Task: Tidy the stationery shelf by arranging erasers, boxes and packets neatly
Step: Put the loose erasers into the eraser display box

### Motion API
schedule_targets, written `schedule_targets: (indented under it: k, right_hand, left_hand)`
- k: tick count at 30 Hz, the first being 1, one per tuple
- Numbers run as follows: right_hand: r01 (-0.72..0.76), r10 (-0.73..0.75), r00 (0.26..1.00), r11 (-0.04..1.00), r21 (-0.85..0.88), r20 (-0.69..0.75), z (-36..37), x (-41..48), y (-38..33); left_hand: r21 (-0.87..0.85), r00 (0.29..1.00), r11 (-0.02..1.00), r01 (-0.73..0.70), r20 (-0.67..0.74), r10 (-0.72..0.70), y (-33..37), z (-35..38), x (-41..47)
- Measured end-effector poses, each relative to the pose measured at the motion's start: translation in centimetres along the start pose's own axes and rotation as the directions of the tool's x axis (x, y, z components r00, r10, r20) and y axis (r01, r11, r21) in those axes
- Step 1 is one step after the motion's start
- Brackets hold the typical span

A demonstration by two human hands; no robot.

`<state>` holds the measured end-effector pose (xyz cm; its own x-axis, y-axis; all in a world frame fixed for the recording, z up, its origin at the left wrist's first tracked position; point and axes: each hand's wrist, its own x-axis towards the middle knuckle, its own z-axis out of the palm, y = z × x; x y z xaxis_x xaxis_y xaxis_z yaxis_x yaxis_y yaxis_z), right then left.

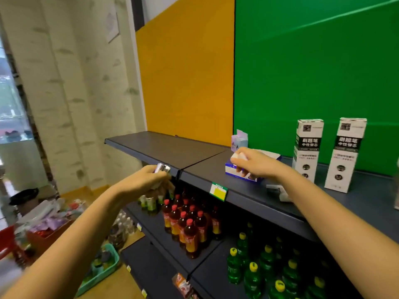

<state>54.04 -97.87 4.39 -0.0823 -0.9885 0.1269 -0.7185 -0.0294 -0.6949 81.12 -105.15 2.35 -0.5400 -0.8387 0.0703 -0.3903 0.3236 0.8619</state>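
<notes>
Take the shelf (200, 160) as your landmark: a dark top board running from the left end back toward the green wall on the right, with bottles on the tiers below it. Most of its left half is bare; everything stationery sits on its right half.

Farthest right on the shelf stand two tall white refill boxes (307, 151), upright, side by side and apart from each other. Left of them, near the shelf's front edge, lies the blue tray box (241, 174), a low flat carton whose long axis appears to run roughly along the shelf front. Behind it, against the wall, a small lilac box (239, 140) stands upright.

Your right hand (255, 161) is right over the blue tray box, its grip closed on a white eraser (238, 156), fingertips pointing down and left toward the carton. So the target lies directly beneath that hand; I judge the coming move to be a short drop, eraser laid in line with the tray's long side.

Your left hand (149, 179) is off the shelf's front lip, just left of the middle seam, grip closed round a few small silvery packets (162, 168). It is well apart from the tray, so the right hand is the nearer one.
</notes>
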Motion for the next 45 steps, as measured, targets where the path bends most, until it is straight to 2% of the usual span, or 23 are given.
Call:
schedule_targets:
  k: [5, 13, 19, 22, 29, 34, 37, 40, 45]
  right_hand:
    - [-0.053, 0.038, 0.992, 0.991, -0.121, -0.121, -2.5, 4.6, 1.9]
    - [-0.218, 0.132, 0.945, 0.936, -0.275, -0.299, -5.1, 12.2, 5.4]
    - [-0.307, 0.193, 0.918, 0.899, -0.313, -0.346, -6.4, 14.4, 7.7]
    - [-0.342, 0.222, 0.914, 0.872, -0.351, -0.339, -6.8, 14.9, 8.5]
    - [-0.423, 0.269, 0.883, 0.811, -0.405, -0.384, -6.7, 15.2, 9.9]
    - [-0.473, 0.286, 0.849, 0.786, -0.398, -0.445, -6.0, 14.9, 11.2]
    - [-0.505, 0.29, 0.83, 0.755, -0.419, -0.477, -5.5, 15.0, 11.6]
    - [-0.535, 0.295, 0.81, 0.726, -0.433, -0.506, -5.2, 15.1, 11.8]
    - [-0.576, 0.32, 0.78, 0.701, -0.42, -0.537, -5.0, 15.0, 12.3]
  left_hand:
    - [0.029, 0.986, 0.993, -0.118, 0.119, 0.113, 0.3, -0.3, 7.9]
    - [0.074, 0.946, 0.952, -0.297, 0.158, 0.283, 1.8, 1.8, 19.4]
    - [0.029, 0.893, 0.913, -0.407, 0.221, 0.391, 2.9, 4.3, 26.3]
    - [0.053, 0.861, 0.893, -0.447, 0.297, 0.413, 3.4, 5.9, 29.3]
    - [0.06, 0.741, 0.84, -0.539, 0.508, 0.439, 4.2, 9.6, 34.9]
    - [0.135, 0.591, 0.646, -0.751, 0.575, 0.566, 4.7, 11.9, 37.4]
    - [0.092, 0.506, 0.592, -0.801, 0.632, 0.587, 4.6, 13.0, 38.3]
    - [0.096, 0.51, 0.592, -0.8, 0.627, 0.588, 4.1, 13.8, 38.9]
    - [0.138, 0.549, 0.575, -0.807, 0.535, 0.642, 3.8, 14.7, 39.1]
